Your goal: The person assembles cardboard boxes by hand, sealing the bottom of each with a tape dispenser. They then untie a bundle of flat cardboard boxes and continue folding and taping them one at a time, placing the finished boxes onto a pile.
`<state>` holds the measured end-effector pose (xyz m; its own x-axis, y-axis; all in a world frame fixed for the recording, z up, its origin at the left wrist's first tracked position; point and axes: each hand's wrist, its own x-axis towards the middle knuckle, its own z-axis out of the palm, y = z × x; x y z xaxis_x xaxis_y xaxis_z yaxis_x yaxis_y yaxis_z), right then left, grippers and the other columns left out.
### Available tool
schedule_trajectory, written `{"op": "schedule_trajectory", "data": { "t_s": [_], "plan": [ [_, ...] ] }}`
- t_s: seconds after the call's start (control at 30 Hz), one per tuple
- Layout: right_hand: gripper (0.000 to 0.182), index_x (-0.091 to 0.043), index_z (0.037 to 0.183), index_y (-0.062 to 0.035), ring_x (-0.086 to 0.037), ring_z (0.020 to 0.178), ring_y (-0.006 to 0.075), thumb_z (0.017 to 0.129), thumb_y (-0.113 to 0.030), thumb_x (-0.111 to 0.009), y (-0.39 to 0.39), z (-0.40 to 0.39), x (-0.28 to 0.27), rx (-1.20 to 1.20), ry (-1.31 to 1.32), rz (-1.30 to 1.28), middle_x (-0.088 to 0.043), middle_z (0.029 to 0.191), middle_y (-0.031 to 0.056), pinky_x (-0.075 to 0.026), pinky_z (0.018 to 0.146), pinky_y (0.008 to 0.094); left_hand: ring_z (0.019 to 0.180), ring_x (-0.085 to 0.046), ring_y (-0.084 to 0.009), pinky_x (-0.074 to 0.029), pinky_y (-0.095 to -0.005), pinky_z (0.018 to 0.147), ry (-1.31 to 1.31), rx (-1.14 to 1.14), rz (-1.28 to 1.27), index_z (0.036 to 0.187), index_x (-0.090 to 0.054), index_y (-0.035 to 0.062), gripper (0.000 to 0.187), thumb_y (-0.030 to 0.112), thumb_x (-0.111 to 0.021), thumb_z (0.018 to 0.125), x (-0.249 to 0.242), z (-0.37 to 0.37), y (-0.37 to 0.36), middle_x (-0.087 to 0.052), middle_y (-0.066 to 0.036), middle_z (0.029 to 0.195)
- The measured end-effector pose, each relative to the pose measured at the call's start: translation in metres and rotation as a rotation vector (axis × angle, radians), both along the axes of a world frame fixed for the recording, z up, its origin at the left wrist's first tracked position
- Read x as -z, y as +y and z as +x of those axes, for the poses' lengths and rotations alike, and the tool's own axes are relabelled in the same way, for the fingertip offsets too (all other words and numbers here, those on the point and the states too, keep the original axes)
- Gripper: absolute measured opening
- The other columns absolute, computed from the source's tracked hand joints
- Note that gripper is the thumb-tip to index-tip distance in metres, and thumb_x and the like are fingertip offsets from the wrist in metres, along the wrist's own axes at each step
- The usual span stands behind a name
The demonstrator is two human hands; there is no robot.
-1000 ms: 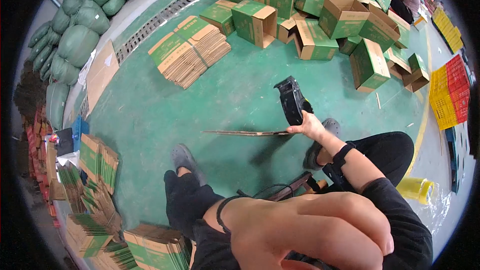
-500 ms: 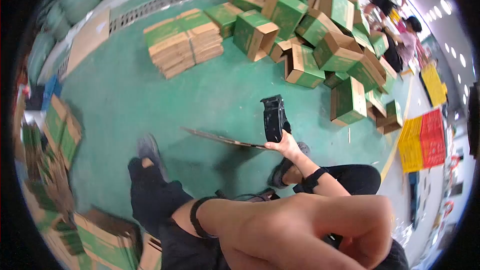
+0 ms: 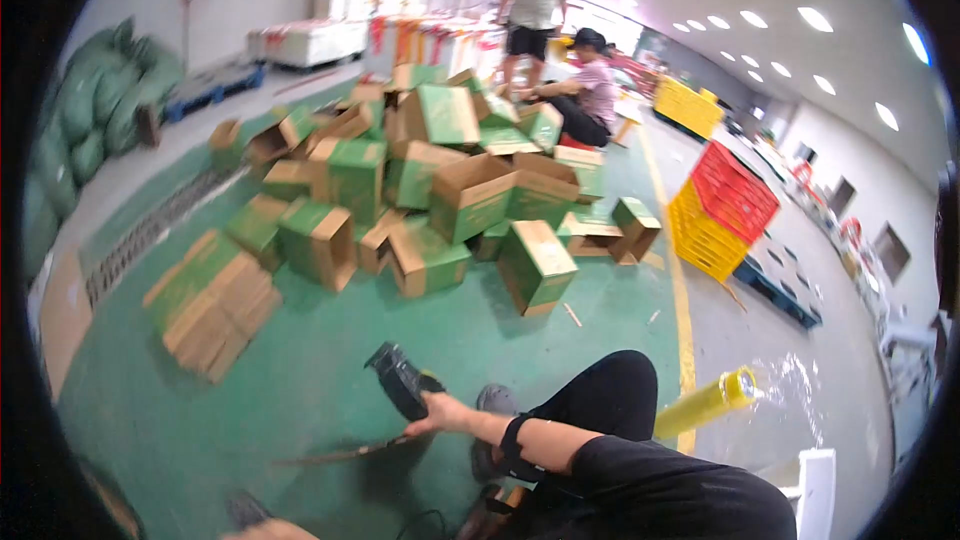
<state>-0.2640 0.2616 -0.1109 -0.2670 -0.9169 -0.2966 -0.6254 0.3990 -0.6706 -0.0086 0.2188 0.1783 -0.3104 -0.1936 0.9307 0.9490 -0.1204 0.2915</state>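
Observation:
A black tape dispenser [image 3: 400, 380] is gripped in my right hand [image 3: 437, 415], low over the green floor in front of my feet. A thin flat piece of cardboard [image 3: 345, 455], seen almost edge-on, reaches out to the left from the fingers of that same hand. A black band circles my right wrist. At the bottom edge, what shows of my left hand [image 3: 270, 532] is a blurred sliver near a grey shoe [image 3: 245, 510]; its fingers are out of sight.
A heap of open green-and-brown boxes [image 3: 430, 200] lies ahead, beside a stack of flattened cartons [image 3: 215, 305]. Red and yellow crates [image 3: 715, 215] stand at the right, near a yellow post [image 3: 705, 405]. Two people, one standing [image 3: 535, 5] and one seated [image 3: 592, 95], are beyond the heap.
The view has swung up and to the right, showing more of the room. My right hand still holds the tape dispenser. The left forearm has dropped mostly out of view.

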Motion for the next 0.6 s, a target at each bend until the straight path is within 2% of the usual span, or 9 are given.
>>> {"op": "schedule_trajectory", "data": {
  "t_s": [0.07, 0.17, 0.23, 0.3, 0.33, 0.43, 0.5, 0.57, 0.6],
  "plan": [
    [0.074, -0.048, 0.096, 0.0053, -0.055, 0.088, 0.0358, 0.057, -0.054, -0.070, 0.002, -0.001, 0.008, -0.011, -0.098, -0.119, -0.057, 0.088, 0.0235, -0.042, 0.075, 0.0396, 0.054, -0.049, -0.0227, -0.048, -0.0382, 0.055, -0.174, -0.209, 0.042, 0.085, -0.049, 0.0000, 0.010, 0.008, -0.044, 0.084, 0.046, 0.009, -0.040, -0.052, -0.015, 0.070],
    [0.075, -0.049, 0.098, 0.0042, -0.055, 0.090, 0.0359, 0.057, -0.056, -0.067, 0.002, -0.001, 0.012, -0.015, -0.055, -0.094, -0.057, 0.092, 0.0235, -0.042, 0.076, 0.0400, 0.068, -0.048, -0.0125, -0.040, -0.0251, 0.063, -0.883, -1.131, 0.372, 0.090, -0.056, -0.0022, 0.015, 0.006, -0.050, 0.079, 0.068, -0.012, -0.067, -0.048, -0.006, 0.071],
    [0.076, -0.049, 0.100, 0.0031, -0.054, 0.092, 0.0354, 0.058, -0.058, -0.066, 0.002, 0.001, 0.001, -0.050, -0.055, -0.062, -0.057, 0.095, 0.0234, -0.042, 0.079, 0.0395, 0.074, -0.052, -0.0216, -0.042, -0.0310, 0.069, -0.940, -1.587, 0.161, 0.092, -0.056, -0.0017, 0.017, 0.006, -0.052, 0.077, 0.139, -0.004, -0.107, -0.052, -0.009, 0.076],
    [0.079, -0.050, 0.102, 0.0024, -0.054, 0.094, 0.0353, 0.058, -0.061, -0.064, 0.003, -0.001, -0.003, -0.064, -0.008, -0.066, -0.056, 0.097, 0.0235, -0.042, 0.080, 0.0391, 0.091, -0.048, -0.0323, -0.040, -0.0440, 0.076, -1.533, -1.930, -0.150, 0.096, -0.057, 0.0051, 0.025, 0.011, -0.060, 0.072, 0.209, 0.026, -0.127, -0.050, -0.014, 0.093],
    [0.081, -0.050, 0.103, 0.0026, -0.054, 0.094, 0.0355, 0.058, -0.063, -0.063, 0.003, 0.000, 0.002, -0.059, 0.016, -0.067, -0.056, 0.097, 0.0236, -0.042, 0.081, 0.0390, 0.097, -0.045, -0.0325, -0.039, -0.0466, 0.076, -1.864, -1.867, -0.004, 0.096, -0.057, 0.0069, 0.028, 0.014, -0.063, 0.070, 0.218, 0.031, -0.122, -0.048, -0.014, 0.099],
    [0.086, -0.049, 0.097, 0.0074, -0.054, 0.091, 0.0368, 0.056, -0.067, -0.061, 0.001, -0.004, 0.014, -0.069, 0.007, -0.049, -0.056, 0.093, 0.0262, -0.042, 0.079, 0.0400, 0.090, -0.049, -0.0331, -0.040, -0.0439, 0.075, -2.119, -1.950, 0.038, 0.091, -0.058, 0.0049, 0.022, 0.015, -0.061, 0.071, 0.275, 0.057, -0.117, -0.052, -0.014, 0.090],
    [0.083, -0.049, 0.094, 0.0069, -0.056, 0.087, 0.0373, 0.056, -0.066, -0.062, 0.003, -0.002, 0.005, -0.032, -0.005, -0.071, -0.057, 0.087, 0.0262, -0.043, 0.075, 0.0406, 0.079, -0.053, -0.0271, -0.041, -0.0374, 0.073, -1.954, -1.568, 0.225, 0.084, -0.059, 0.0027, 0.017, 0.018, -0.056, 0.076, 0.334, 0.086, -0.140, -0.055, -0.009, 0.076],
    [0.081, -0.050, 0.093, 0.0063, -0.056, 0.084, 0.0372, 0.056, -0.065, -0.063, -0.003, -0.002, 0.011, -0.004, 0.044, -0.064, -0.057, 0.084, 0.0253, -0.044, 0.073, 0.0407, 0.069, -0.050, -0.0208, -0.041, -0.0324, 0.070, -1.511, -1.235, 0.784, 0.077, -0.059, 0.0017, 0.022, 0.022, -0.051, 0.080, 0.356, 0.084, -0.134, -0.053, -0.002, 0.066],
    [0.082, -0.050, 0.092, 0.0064, -0.056, 0.083, 0.0372, 0.056, -0.066, -0.062, -0.004, -0.003, 0.012, 0.005, 0.064, -0.063, -0.057, 0.083, 0.0253, -0.044, 0.073, 0.0411, 0.072, -0.046, -0.0163, -0.038, -0.0305, 0.072, -1.392, -1.254, 0.879, 0.081, -0.057, 0.0021, 0.024, 0.025, -0.051, 0.082, 0.346, 0.072, -0.120, -0.050, -0.001, 0.072]
  ]
}}
